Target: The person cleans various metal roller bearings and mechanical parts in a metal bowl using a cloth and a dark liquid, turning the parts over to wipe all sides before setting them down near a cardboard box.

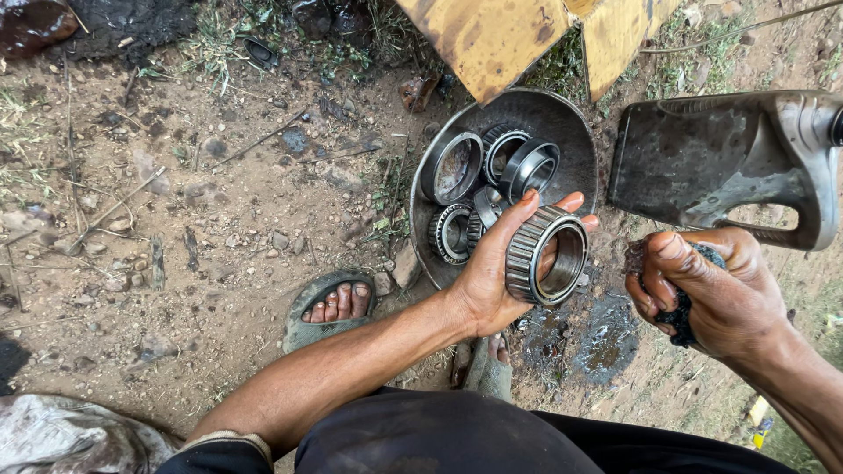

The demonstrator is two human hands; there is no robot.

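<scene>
My left hand (492, 272) grips a large tapered roller bearing (546, 254), its open bore facing up and right. It hovers over the near edge of a round metal pan (575, 145) on the dirt. Inside the pan lie several bearing rings and races (492, 175). My right hand (716, 294) is closed around a lump of black grease (698, 303), a short way to the right of the bearing and not touching it.
A dirty grey plastic jug with a handle (720, 162) lies right of the pan. Yellow machine parts (518, 35) overhang the pan's far side. My sandalled foot (332, 307) rests on stony ground. Dark oily patches (597, 338) stain the dirt.
</scene>
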